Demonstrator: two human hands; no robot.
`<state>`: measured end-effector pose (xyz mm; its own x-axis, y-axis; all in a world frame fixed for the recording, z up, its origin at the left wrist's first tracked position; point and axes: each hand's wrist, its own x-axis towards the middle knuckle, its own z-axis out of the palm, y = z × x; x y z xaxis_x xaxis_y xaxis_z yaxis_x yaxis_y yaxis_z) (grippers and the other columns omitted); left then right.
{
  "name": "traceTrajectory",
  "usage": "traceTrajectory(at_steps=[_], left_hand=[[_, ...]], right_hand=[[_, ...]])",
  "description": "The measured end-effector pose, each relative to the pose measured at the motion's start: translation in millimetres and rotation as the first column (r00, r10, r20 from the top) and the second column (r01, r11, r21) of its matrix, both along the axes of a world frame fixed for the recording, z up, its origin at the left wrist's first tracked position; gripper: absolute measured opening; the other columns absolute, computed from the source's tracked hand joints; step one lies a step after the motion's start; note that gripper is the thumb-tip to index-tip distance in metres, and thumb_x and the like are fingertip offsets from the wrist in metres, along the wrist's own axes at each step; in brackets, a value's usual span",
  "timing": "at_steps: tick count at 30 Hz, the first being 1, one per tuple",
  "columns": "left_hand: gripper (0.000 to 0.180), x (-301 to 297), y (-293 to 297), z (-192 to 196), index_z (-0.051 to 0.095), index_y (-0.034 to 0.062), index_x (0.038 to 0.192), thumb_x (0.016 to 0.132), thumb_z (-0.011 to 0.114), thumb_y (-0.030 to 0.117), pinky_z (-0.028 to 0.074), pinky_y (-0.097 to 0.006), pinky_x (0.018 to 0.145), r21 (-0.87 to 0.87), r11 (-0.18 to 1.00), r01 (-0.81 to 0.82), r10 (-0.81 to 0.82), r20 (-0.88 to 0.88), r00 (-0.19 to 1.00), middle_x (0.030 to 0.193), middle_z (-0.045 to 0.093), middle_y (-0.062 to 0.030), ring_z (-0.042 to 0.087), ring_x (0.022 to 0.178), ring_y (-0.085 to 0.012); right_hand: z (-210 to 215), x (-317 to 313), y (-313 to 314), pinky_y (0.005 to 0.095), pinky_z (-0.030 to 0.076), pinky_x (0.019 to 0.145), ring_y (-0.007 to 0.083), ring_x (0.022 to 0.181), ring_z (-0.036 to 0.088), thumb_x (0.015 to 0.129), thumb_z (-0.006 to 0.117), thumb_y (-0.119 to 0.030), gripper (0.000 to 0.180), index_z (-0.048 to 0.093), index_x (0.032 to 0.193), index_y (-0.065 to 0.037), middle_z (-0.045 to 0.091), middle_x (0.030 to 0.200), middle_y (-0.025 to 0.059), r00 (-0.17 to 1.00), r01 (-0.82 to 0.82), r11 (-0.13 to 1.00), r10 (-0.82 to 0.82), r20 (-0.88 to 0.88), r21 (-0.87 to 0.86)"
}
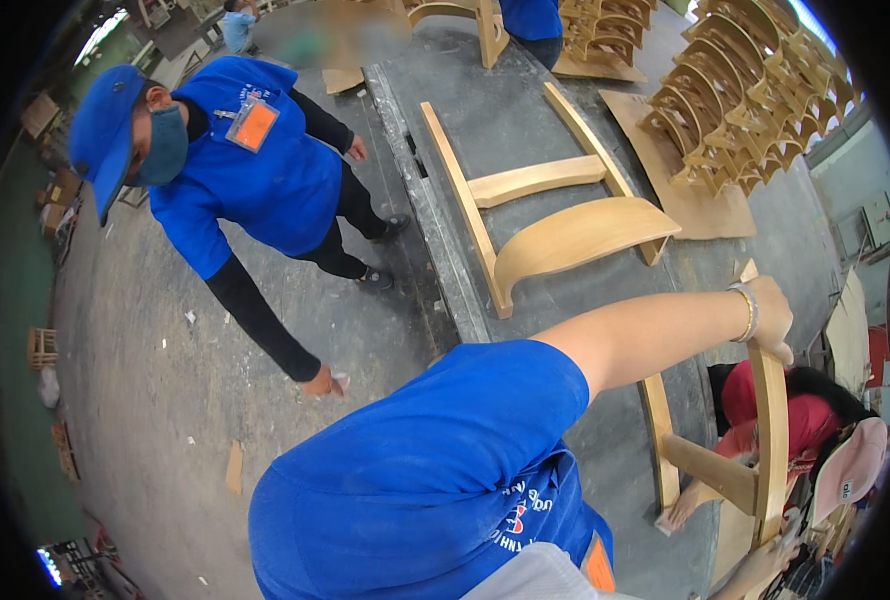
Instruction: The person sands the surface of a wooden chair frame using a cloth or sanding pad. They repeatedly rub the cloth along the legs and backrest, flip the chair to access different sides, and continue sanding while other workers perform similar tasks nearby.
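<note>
Across a scuffed grey concrete floor [155, 420], a dark grey, flat-topped worktable [505, 120] was seen stretching from one o'clock to five o'clock. At four o'clock, by the table's edge, a pale wooden frame [770, 440] of straight posts joined by a crossrail was held. One post was gripped near its top by the bare left hand [768, 312], fingers curled closed; the bare right hand [780, 550] was only partly shown near that post's lower end, so its openness and hold could not be told. Beside the other post's foot, a co-worker's hand [680, 505] was placed; its fingers could be pinched if the frame were tipped. Were the left grip slackened, the frame could be toppled over the edge. At one o'clock, a second pale frame with a broad curved panel [580, 235] was laid, and could be scratched by a swung post; the tall stack of curved tan wooden pieces [735, 90] at two o'clock could be upset by a hard knock.
</note>
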<state>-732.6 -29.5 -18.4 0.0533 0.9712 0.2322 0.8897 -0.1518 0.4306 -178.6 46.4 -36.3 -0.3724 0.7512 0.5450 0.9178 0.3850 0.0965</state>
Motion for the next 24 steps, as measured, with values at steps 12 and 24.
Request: traceTrajectory(at_steps=[12,24], left_hand=[[0.048,-21,22,-16,0.063,0.0076,0.147,0.113,0.042,0.034,0.046,-0.039,0.110,-0.057,0.930,0.364,-0.357,0.098,0.929,0.145,0.066,-0.0149,0.064,0.127,-0.0274],[0.061,4,36,-10,0.056,-0.0058,0.147,0.111,0.050,0.043,0.053,-0.039,0.098,-0.254,0.927,0.276,-0.159,0.400,0.903,0.132,0.066,-0.0172,0.064,0.114,-0.0253]], right_hand=[[9,-119,-35,0.0482,0.048,0.106,0.0265,0.126,0.063,0.094,0.063,-0.034,0.043,0.071,0.133,-0.018,0.072,0.131,0.0085,0.925,0.310,0.897,-0.362,-0.120,-0.315],[25,-82,-54,0.0771,-0.004,0.122,0.0492,0.161,0.012,0.096,0.052,-0.041,0.063,0.056,0.155,-0.021,0.032,0.171,0.0198,0.677,0.641,0.654,-0.728,-0.104,-0.402]])
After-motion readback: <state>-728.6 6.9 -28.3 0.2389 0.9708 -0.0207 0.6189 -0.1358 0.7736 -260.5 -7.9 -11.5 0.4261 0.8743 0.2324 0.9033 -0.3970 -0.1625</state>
